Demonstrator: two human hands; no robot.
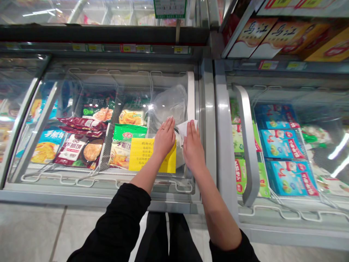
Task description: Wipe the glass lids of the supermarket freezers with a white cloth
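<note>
My left hand (165, 139) lies flat on the glass lid (131, 78) of a chest freezer, fingers stretched out and pointing away from me. Close by on its right, my right hand (193, 147) presses a white tissue (182, 129) against the lid near its right edge, beside the pale upright handle (191, 95). Part of the tissue is hidden under the fingers. A yellow notice (139, 156) with printed characters sits on the glass, partly covered by my left hand and forearm. Beneath the lid, near my fingers, is a clear plastic wrap (170, 103).
Bagged frozen foods, such as a maroon packet (71, 149) and a green-topped packet (128, 133), lie in wire baskets under the glass. A second freezer with a curved handle (249, 145) and blue boxes (290, 176) stands at right. Shelved cartons (253, 34) overhang it.
</note>
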